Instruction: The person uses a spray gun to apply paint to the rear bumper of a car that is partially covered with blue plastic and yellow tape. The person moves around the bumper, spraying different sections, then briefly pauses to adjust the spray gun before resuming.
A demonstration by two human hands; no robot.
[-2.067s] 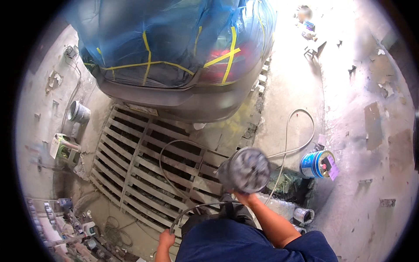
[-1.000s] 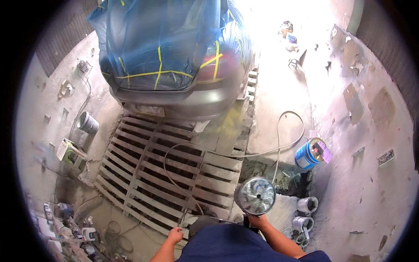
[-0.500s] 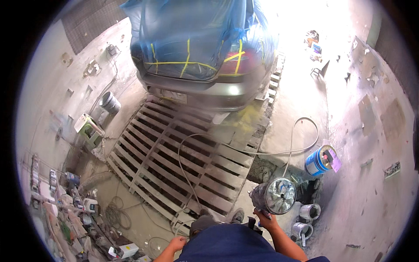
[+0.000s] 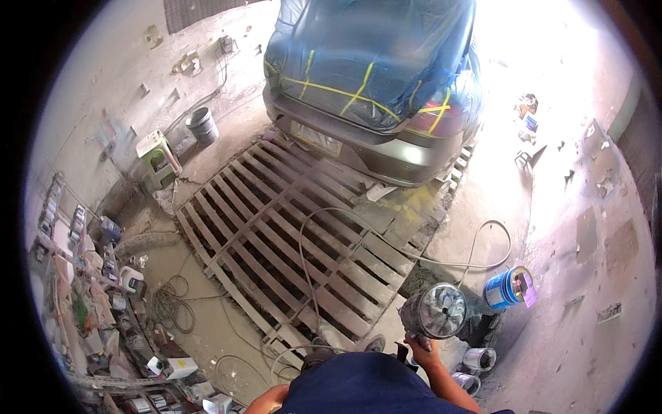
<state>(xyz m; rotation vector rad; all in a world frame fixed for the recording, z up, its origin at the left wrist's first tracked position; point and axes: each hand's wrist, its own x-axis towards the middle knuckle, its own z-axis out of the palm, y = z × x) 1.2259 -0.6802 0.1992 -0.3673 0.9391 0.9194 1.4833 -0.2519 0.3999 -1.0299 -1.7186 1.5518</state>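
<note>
My right hand is closed at the handle of what looks like a spray gun, beneath its large round cup. The cup is dark and smeared on the side, with a shiny silver-grey lid and a small dark spot in the middle. A pale hose runs over the floor and passes out of sight behind the cup. At my left side, my left hand is mostly hidden by my dark blue shirt, so its fingers do not show. Ahead stands a car, its rear covered in blue plastic film and yellow tape.
A slatted floor grate lies between me and the car. On the right stand a blue paint can and two silver tins. A grey bucket and green stool line the left wall; clutter fills the lower left.
The view has swung, so the car and the left-side things sit further right. The cup stays in front of my right hand. My left hand has drawn back behind my shirt.
</note>
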